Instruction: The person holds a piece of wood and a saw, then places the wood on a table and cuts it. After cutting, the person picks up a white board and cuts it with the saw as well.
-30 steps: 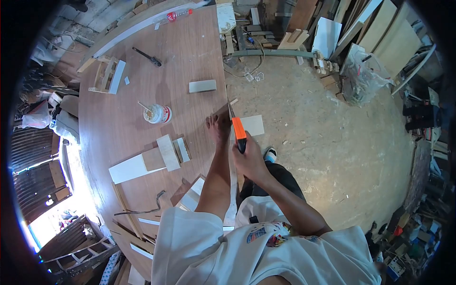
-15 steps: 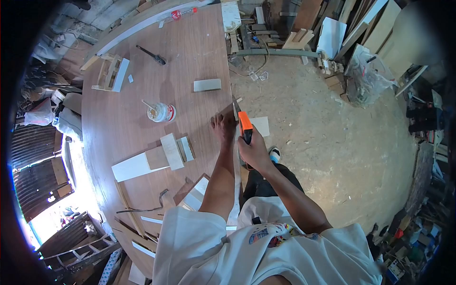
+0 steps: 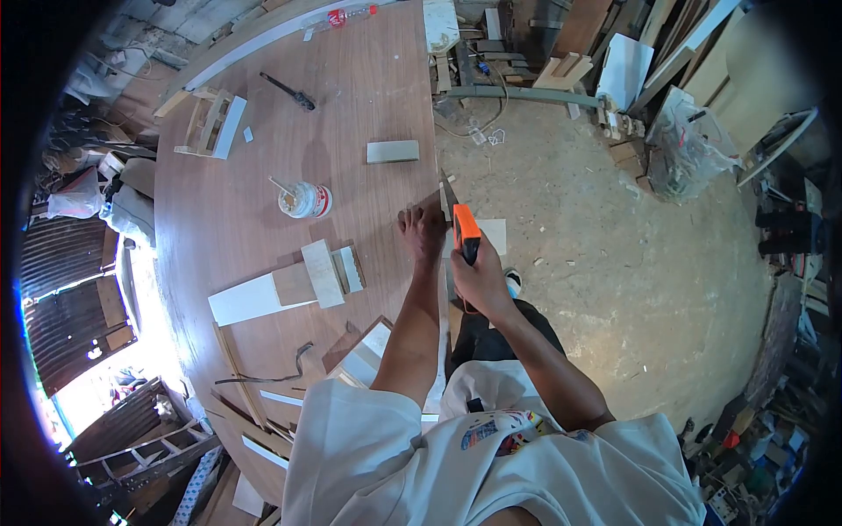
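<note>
My right hand (image 3: pixel 480 282) is closed around the orange and black handle of a handsaw (image 3: pixel 466 230), just beyond the table's right edge. The saw's narrow blade points forward along that edge. My left hand (image 3: pixel 423 232) presses on a small wood piece at the edge of the brown table (image 3: pixel 368 96); its fingers are bent, and the piece is mostly hidden under it. Ahead of the left hand lies a pale rectangular block (image 3: pixel 392 152). To its left stands an open white jar (image 3: pixel 305 200) with a stick in it.
Joined boards (image 3: pixel 254 299) lie left of my forearm, near a bent metal bar (image 3: pixel 272 379). Farther up are a dark tool (image 3: pixel 288 91), a small wooden frame (image 3: pixel 213 124) and a bottle (image 3: pixel 351 15). A plastic bag (image 3: pixel 693 153) stands on the floor at the right.
The view has shifted slightly, so the table and objects appear a little to the right. The saw and my right hand have shifted slightly relative to my left hand, which stays at the edge.
</note>
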### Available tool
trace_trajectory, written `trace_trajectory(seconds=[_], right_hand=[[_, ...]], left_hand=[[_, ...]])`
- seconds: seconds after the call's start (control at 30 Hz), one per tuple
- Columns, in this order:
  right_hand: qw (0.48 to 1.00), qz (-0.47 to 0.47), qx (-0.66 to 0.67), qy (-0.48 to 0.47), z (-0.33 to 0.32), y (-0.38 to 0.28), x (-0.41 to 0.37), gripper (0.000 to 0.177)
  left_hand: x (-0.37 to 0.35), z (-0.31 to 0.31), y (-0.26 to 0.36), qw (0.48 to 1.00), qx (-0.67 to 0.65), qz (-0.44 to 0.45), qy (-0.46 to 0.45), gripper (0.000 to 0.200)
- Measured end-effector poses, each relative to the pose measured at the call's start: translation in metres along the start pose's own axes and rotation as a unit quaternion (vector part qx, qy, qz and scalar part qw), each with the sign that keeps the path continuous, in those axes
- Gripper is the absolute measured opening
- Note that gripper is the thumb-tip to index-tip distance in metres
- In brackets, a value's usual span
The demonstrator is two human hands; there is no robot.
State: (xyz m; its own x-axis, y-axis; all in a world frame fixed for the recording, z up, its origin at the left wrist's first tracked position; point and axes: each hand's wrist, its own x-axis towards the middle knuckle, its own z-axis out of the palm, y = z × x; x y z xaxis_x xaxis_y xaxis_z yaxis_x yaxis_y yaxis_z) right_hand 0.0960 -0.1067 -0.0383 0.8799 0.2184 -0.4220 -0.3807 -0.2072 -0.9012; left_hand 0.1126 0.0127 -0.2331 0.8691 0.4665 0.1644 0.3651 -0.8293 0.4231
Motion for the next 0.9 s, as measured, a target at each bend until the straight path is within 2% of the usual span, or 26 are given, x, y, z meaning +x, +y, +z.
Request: trace_trajectory(seconds=[0.03, 0.1, 0.17, 0.27, 0.33, 0.4, 0.47, 0.53, 0.57, 0.6, 0.67, 0.73, 0.77, 0.83, 0.9], right_hand=[[1.0, 0.015, 0.017, 0.001, 0.0, -0.002, 0.007, 0.019], [0.999, 0.029, 0.035, 0.006, 0.0, -0.014, 0.018, 0.019], [0.969, 0.076, 0.224, -0.063, -0.004, -0.04, 0.025, 0.02], [0.972, 0.017, 0.224, -0.074, -0.005, -0.033, 0.037, 0.021], [0.978, 0.04, 0.195, -0.067, -0.008, -0.031, 0.031, 0.02], [0.982, 0.067, 0.166, -0.06, -0.009, -0.027, 0.019, 0.02], [0.997, 0.039, 0.052, -0.035, -0.003, -0.02, 0.008, 0.02], [0.998, 0.017, 0.044, -0.029, 0.004, 0.003, 0.003, 0.02], [0.992, -0.124, -0.019, 0.024, 0.008, 0.015, 0.003, 0.019], [0.959, -0.261, -0.081, 0.076, 0.011, 0.017, 0.002, 0.017], [0.966, -0.238, -0.058, 0.079, 0.008, 0.023, 0.001, 0.015], [0.998, -0.057, 0.022, 0.019, -0.001, 0.011, -0.003, 0.014], [0.998, -0.056, 0.023, 0.018, -0.005, 0.001, -0.003, 0.014], [0.988, 0.075, 0.133, -0.014, -0.013, -0.027, 0.001, 0.014], [0.981, 0.105, 0.162, -0.016, -0.018, -0.032, 0.026, 0.013]], left_hand=[[0.0, 0.0, -0.001, 0.999, 0.001, -0.023, -0.037, 0.017], [-0.003, -0.003, -0.004, 0.999, 0.0, -0.005, -0.034, 0.019], [-0.003, -0.007, -0.003, 0.999, -0.004, 0.014, -0.029, 0.022], [0.0, -0.006, -0.003, 0.996, 0.03, -0.015, -0.082, 0.027], [-0.002, 0.008, -0.012, 0.998, 0.031, 0.042, 0.034, 0.026], [-0.001, 0.011, -0.015, 0.999, 0.023, 0.03, 0.027, 0.025], [-0.001, 0.01, -0.011, 0.999, 0.016, 0.017, 0.023, 0.025], [0.001, 0.001, -0.003, 0.999, 0.006, 0.022, 0.028, 0.019], [0.002, -0.001, -0.001, 0.999, 0.005, 0.023, 0.029, 0.019], [0.002, -0.002, 0.0, 0.998, -0.004, 0.051, 0.048, 0.016], [0.001, -0.003, 0.001, 0.995, -0.012, 0.078, 0.065, 0.014], [0.003, -0.001, 0.004, 0.996, -0.01, 0.055, 0.071, 0.01], [0.005, 0.0, 0.003, 0.996, -0.01, 0.054, 0.07, 0.01], [0.005, 0.003, -0.001, 0.993, -0.019, 0.088, 0.082, 0.009], [0.004, -0.001, 0.002, 0.995, -0.033, 0.074, 0.057, 0.009]])
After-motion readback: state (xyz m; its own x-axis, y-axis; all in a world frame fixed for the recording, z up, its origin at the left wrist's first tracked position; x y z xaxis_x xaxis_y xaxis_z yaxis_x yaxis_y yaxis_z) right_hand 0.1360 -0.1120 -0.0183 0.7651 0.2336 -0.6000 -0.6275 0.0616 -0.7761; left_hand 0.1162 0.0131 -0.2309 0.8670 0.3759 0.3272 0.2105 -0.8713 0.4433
